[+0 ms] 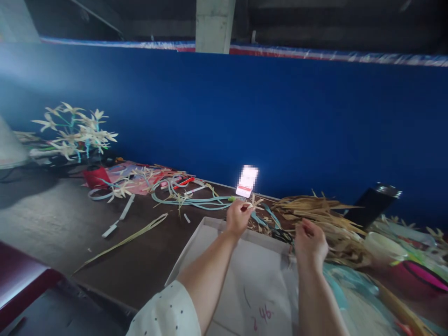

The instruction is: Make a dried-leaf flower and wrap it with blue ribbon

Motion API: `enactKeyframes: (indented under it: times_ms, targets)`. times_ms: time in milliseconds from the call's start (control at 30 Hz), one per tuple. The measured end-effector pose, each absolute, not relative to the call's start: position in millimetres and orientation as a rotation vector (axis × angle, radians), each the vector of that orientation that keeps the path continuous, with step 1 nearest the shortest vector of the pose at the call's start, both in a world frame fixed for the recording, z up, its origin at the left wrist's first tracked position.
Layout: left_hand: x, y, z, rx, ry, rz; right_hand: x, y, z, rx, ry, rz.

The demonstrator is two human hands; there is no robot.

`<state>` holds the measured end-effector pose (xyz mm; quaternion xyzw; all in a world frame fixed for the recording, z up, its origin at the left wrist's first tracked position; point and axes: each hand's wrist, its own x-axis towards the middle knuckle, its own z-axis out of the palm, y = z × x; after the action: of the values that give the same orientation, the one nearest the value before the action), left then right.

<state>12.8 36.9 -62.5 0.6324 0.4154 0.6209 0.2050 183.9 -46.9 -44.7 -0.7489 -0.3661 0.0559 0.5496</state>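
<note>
My left hand (238, 216) is closed in a pinch above the far edge of a shallow white box lid (245, 284). Between its fingertips is a small flower of pale dried-leaf strips (257, 202), its petals sticking out to the right. My right hand (311, 240) is over the lid's right side, thumb and fingers pressed together. Whatever it may hold is too small or hidden to tell. Beyond it lies a pile of brown dried husks (315, 207). Pale blue cords (196, 201) run across the table to the left of my left hand.
A lit phone (247, 182) leans against the blue partition (224, 112). Several pale husk flowers (80, 128) stand at the left by a red container (96, 178). A black cylinder (371, 205), a pale bowl (383, 247) and a pink-rimmed pouch (423, 277) are at the right.
</note>
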Motion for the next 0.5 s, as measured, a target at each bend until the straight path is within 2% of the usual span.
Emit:
enactKeyframes:
  times_ms: [100, 200, 500]
  targets:
    - [11.8, 35.9, -61.3, 1.741, 1.159, 1.717, 184.1, -50.0, -42.6, -2.216, -1.116, 0.090]
    - [11.7, 34.7, -60.5, 1.725, 1.174, 1.696, 178.9, -50.0, -40.3, -2.458, -1.239, 0.126]
    - [12.4, 35.3, -61.9, 1.712, 1.158, 1.687, 181.1, -33.5, -51.0, -2.619, -1.253, 0.136]
